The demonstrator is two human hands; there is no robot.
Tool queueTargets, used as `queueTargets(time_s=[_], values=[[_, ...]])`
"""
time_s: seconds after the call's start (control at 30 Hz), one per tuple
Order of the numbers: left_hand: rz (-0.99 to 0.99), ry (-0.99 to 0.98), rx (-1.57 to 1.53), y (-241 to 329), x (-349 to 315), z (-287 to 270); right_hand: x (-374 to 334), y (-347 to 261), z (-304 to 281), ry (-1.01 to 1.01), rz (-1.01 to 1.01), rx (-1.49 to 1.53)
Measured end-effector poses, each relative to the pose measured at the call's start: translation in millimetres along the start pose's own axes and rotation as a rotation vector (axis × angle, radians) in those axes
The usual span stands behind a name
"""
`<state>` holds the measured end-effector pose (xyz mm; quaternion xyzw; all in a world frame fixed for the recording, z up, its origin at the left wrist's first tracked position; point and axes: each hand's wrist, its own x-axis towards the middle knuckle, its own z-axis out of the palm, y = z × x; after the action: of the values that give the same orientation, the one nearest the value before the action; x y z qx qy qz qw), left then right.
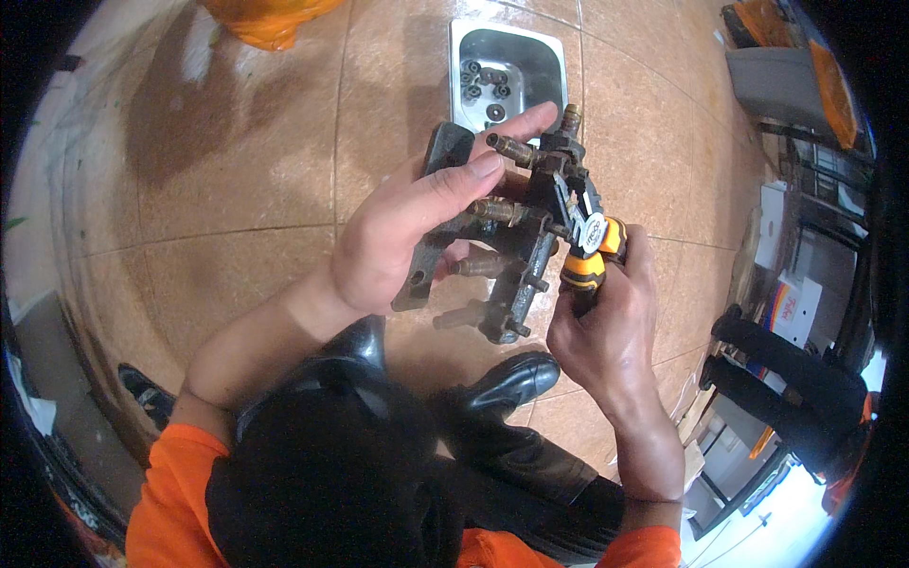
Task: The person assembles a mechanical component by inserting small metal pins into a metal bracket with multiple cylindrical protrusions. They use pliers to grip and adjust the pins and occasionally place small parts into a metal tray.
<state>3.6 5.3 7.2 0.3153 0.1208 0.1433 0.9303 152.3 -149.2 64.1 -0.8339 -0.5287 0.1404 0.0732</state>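
Black and blurred, a rounded shape (322, 454) that we cannot name for sure sits nearest us, between our orange sleeves (175, 488). Beyond it, we hold a dark, grimy metal manifold (532, 265) with stubby nozzles (495, 210) above the tiled floor (237, 284). Its upper end overlaps, as we see it, the near right corner of a steel sink basin (455, 85). Small dark round parts (491, 78) lie inside, toward the basin's left edge.

Everything hinges, we judge, on how the manifold lies between our hands: its long axis slants away from us and a little rightward, nozzles facing mainly left. Our left hand (393, 227) is the nearer, right against it: thumb over the nozzle side, index finger stretched out past it, the remaining fingers partly hidden behind, beside a flat dark plate (447, 151). Our right hand (606, 312) stands off to the right, wrapped around the yellow-and-black handles of pliers (592, 232). These point up and leftward, crossing the manifold's line, their jaws against its upper half; exactly what they bite we cannot tell.
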Motion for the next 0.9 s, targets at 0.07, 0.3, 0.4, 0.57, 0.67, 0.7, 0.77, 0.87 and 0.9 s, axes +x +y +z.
queueTargets(time_s=[0.07, 0.3, 0.4, 0.57, 0.67, 0.7, 0.77, 0.87, 0.9], values=[[0.022, 0.027, -0.012, 0.8, 2.0, 4.8, 1.6, -3.7, -2.2, -0.007, 0.008, 0.009], [0.017, 0.001, 0.048, 6.5, 0.0, 5.6, 4.5, 3.0, -2.2, 0.035, -0.069, 0.0], [-0.02, -0.052, -0.149, 8.3, 0.0, -5.7, 11.5, 17.2, -12.5, 0.198, -0.196, -0.259], [-0.263, -0.197, -0.456, 7.7, -1.0, -21.2, 21.8, 23.4, -41.5, 0.174, -0.266, -0.393], [-0.302, -0.23, -0.604, 7.3, -1.4, -15.5, 25.1, 25.1, -51.1, 0.161, -0.323, -0.527], [-0.309, -0.232, -0.596, 6.5, -1.4, -15.5, 25.9, 25.6, -51.7, 0.172, -0.337, -0.537], [-0.323, -0.234, -0.578, 3.9, -1.6, -17.3, 25.7, 25.3, -52.4, 0.171, -0.348, -0.545], [-0.416, -0.255, -0.646, 2.4, -0.8, -20.3, 25.0, 25.2, -50.6, 0.15, -0.351, -0.517], [-0.424, -0.256, -0.649, 2.9, -0.9, -20.0, 24.7, 27.6, -48.8, 0.149, -0.36, -0.49]])
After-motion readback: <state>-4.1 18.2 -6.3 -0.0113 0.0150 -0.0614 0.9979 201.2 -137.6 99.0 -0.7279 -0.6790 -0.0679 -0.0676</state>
